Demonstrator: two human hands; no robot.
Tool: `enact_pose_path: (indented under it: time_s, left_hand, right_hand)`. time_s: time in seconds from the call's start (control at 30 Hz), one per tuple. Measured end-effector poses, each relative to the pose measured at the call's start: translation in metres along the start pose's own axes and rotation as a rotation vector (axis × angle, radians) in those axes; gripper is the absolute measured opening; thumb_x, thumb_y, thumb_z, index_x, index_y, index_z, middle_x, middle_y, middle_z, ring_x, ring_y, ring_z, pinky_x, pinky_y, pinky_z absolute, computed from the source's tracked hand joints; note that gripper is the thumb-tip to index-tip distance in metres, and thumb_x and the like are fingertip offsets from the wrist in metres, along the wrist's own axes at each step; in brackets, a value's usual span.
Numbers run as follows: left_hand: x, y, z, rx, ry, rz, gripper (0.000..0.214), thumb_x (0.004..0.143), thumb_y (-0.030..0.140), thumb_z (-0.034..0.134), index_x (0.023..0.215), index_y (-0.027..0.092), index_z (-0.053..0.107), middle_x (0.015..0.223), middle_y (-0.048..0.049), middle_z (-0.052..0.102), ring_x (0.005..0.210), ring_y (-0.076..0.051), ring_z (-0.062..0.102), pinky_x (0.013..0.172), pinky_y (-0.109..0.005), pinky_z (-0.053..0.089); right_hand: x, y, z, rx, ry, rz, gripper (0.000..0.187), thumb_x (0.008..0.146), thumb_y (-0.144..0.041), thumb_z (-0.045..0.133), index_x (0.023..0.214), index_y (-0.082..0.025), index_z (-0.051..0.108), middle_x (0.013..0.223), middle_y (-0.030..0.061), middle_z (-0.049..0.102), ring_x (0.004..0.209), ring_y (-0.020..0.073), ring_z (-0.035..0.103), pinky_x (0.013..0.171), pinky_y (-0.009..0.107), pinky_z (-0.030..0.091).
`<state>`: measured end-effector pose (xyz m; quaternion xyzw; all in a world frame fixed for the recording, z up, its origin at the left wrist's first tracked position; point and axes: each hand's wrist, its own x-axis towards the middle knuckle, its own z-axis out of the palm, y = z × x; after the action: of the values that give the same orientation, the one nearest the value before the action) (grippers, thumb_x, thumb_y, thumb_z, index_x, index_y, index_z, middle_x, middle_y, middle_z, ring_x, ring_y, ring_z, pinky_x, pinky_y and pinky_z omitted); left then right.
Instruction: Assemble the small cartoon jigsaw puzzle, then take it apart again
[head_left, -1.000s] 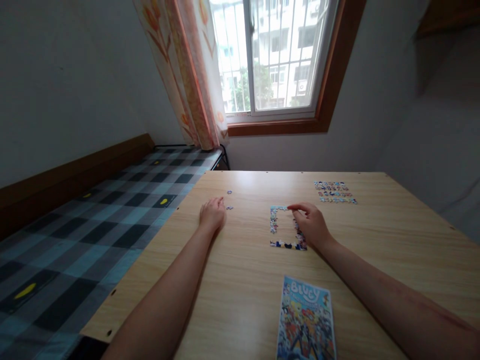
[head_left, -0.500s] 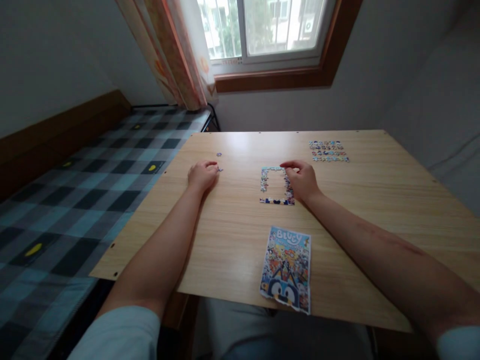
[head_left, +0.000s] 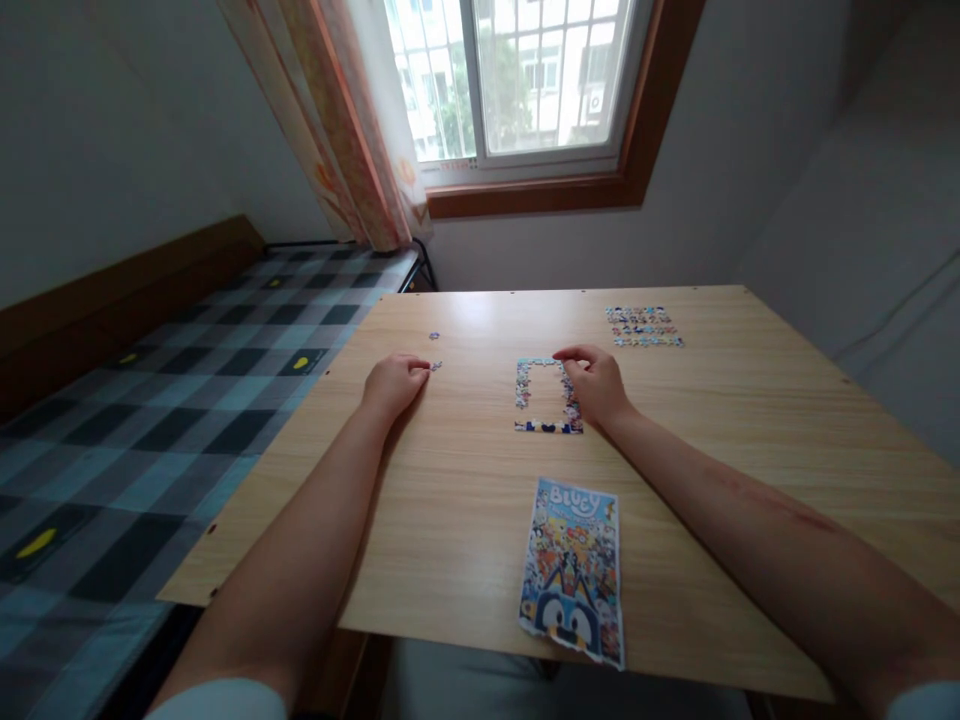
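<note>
Right hand (head_left: 596, 385) pinching puzzle frame (head_left: 546, 397), left hand (head_left: 394, 381) curled

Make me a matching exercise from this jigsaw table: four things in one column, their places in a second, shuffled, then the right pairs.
Things
1. puzzle frame
2. reference picture
3. sorted patch of pieces
4. two loose pieces

Places
A. far right of the table, near the window side
B. by the left hand
C. under the fingers of the right hand, mid-table
D. at the near edge of the table, partly overhanging it

Pairs: 1-C, 2-D, 3-A, 4-B
</note>
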<state>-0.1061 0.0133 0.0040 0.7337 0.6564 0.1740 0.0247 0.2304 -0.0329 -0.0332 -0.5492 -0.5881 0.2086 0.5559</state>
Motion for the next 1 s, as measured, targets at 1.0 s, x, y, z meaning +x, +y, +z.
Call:
enact_pose_path:
  time_s: [1.0]
  left_hand:
    - [-0.004, 0.024, 0.003, -0.045, -0.018, 0.199, 0.022, 0.084, 0.025, 0.056, 0.088, 0.023, 0.078, 0.101, -0.0042, 0.075, 0.095, -0.021, 0.068, 0.091, -0.03, 0.052]
  right_hand:
    - [-0.009, -0.018, 0.0, -0.277, -0.248, -0.389, 0.027, 0.079, -0.01, 0.056, 0.084, -0.025, 0.077, 0.083, 0.0044, 0.072, 0.091, 0.0241, 0.06, 0.089, 0.039, 0.044]
